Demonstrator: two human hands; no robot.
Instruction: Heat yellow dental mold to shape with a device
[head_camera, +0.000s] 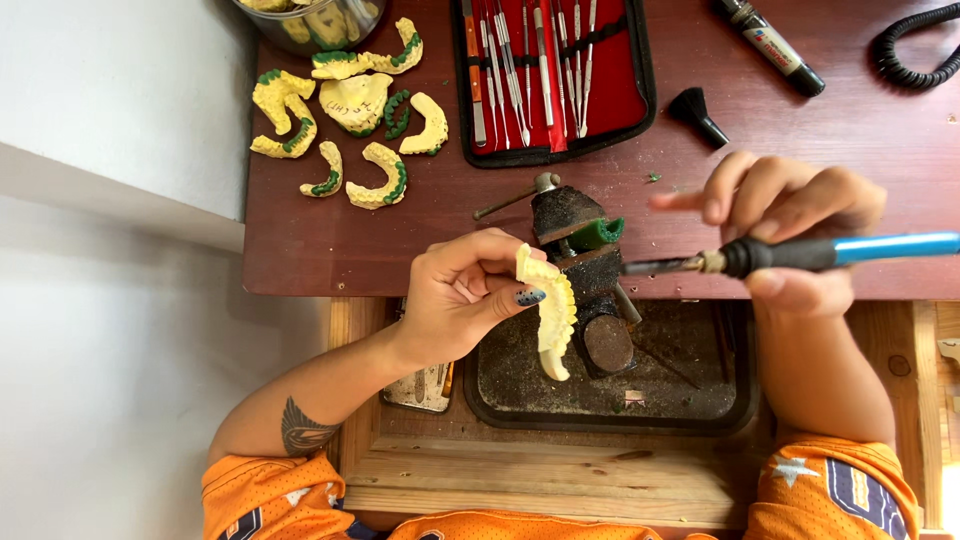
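Left hand (462, 300) pinches pale yellow arch-shaped plaster dental cast (551, 315) between thumb and fingers; right hand (790, 235), clamped on blue-handled heated tool (800, 254), risks scorching nearby fingertips.

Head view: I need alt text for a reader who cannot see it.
A person's left hand holds a pale yellow dental cast beside a small dark vise, while the right hand holds a blue-handled heated tool pointed at it. More casts and a red instrument case lie on the reddish-brown table.
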